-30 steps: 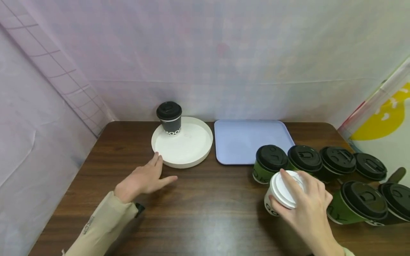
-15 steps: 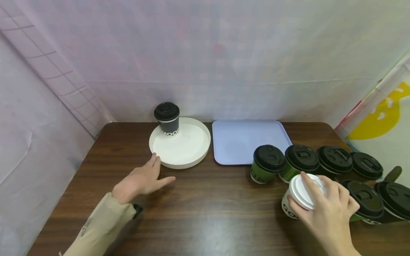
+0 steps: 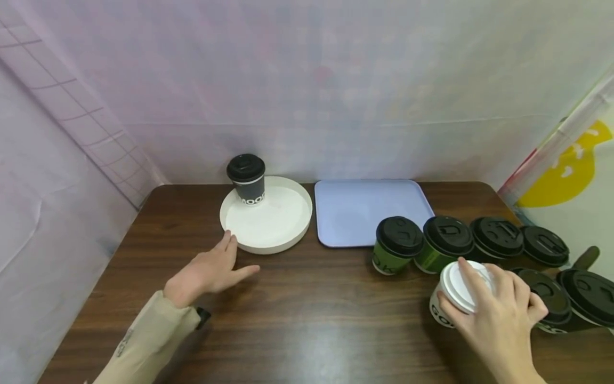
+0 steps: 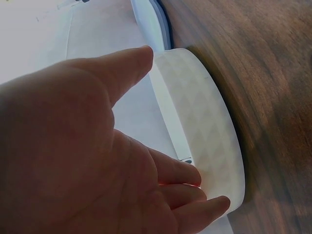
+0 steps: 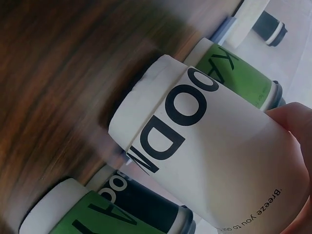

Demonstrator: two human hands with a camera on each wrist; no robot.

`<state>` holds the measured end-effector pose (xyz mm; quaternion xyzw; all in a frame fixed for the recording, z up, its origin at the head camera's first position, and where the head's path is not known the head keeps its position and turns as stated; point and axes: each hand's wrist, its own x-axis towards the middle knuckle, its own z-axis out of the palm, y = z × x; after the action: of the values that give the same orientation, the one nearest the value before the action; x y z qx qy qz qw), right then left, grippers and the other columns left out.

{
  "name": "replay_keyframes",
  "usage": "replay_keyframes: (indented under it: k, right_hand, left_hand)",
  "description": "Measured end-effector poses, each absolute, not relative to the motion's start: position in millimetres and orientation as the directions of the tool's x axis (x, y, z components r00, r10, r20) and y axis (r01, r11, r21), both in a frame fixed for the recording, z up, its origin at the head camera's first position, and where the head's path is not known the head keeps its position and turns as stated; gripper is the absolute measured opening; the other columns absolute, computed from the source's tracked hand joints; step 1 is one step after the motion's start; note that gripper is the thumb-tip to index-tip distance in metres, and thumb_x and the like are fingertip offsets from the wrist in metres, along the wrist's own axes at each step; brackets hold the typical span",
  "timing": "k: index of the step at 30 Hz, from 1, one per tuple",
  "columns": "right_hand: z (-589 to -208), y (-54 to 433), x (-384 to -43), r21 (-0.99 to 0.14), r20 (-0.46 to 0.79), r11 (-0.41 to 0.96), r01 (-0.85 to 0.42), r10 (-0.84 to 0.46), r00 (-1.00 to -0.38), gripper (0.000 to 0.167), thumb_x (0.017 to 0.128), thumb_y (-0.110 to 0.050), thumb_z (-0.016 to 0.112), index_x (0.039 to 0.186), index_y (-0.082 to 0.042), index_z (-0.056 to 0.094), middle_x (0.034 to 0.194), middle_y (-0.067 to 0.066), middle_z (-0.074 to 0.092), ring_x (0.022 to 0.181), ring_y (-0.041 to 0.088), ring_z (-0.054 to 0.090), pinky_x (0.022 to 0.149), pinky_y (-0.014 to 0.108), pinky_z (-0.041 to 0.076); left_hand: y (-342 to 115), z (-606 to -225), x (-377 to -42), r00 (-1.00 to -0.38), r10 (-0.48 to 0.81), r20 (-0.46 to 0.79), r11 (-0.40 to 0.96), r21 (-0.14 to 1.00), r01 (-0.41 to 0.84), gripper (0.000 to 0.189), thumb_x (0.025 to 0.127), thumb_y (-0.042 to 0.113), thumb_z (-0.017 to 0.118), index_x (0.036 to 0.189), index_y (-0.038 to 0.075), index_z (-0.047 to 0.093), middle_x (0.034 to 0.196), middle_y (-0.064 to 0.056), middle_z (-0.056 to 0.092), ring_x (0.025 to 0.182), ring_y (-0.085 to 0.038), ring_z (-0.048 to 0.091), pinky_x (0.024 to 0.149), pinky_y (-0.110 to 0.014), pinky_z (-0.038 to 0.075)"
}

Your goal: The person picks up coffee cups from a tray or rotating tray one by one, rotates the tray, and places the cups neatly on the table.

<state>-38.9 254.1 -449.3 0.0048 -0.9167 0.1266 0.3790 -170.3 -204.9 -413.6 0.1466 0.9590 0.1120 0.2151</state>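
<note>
My right hand (image 3: 499,312) grips a white paper cup (image 3: 460,285) with a white lid from above, fingers and thumb around the lid's edge. In the right wrist view this cup (image 5: 209,141) shows large black letters, and its base is at or just above the table; I cannot tell which. My left hand (image 3: 211,269) has its fingers extended and thumb spread, at the near left rim of a round white tray (image 3: 268,232). The left wrist view has the fingertips against the outer wall of that tray (image 4: 204,112). A dark grey cup (image 3: 248,186) with a black lid stands on the tray.
A pale blue rectangular tray (image 3: 369,205) lies right of the round one. Beside the held cup stand green cups (image 3: 390,258) and dark cups (image 3: 496,237) with black lids, with more (image 3: 587,298) at the right edge. A fabric backdrop (image 3: 307,96) rises behind the table.
My right hand has moved the white cup to the right, away from the leftmost green cup and closer to the right-hand ones. The left hand stays by the round tray.
</note>
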Motion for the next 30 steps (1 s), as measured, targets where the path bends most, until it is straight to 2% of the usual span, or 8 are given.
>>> replay_keyframes:
  k: [21,30]
  right_hand:
    - [-450.1,257.7,-37.4,-0.229,0.696,0.969,-0.091,0.097,-0.711,0.089,0.090,-0.085,0.039,0.131,-0.010,0.066,0.126,0.035,0.055,0.110,0.057,0.035,0.082,0.073,0.015]
    - [-450.2,259.1,-36.5,-0.237,0.696,0.968,-0.079,0.113,-0.709,0.089,0.089,-0.086,0.040,0.131,-0.011,0.065,0.133,0.034,0.054,0.114,0.057,0.034,0.085,0.073,0.014]
  left_hand:
    - [-205.3,-414.3,-169.5,-0.865,0.321,-0.386,0.935,0.276,0.223,0.109,0.101,0.068,0.045,0.157,-0.019,0.011,0.166,-0.041,0.002,0.154,-0.056,0.020,0.118,-0.067,0.035]
    - [-203.8,-414.0,-170.7,-0.863,0.327,-0.385,0.933,0.278,0.229,0.109,0.101,0.068,0.045,0.158,-0.018,0.011,0.167,-0.041,0.002,0.153,-0.056,0.022,0.118,-0.067,0.036]
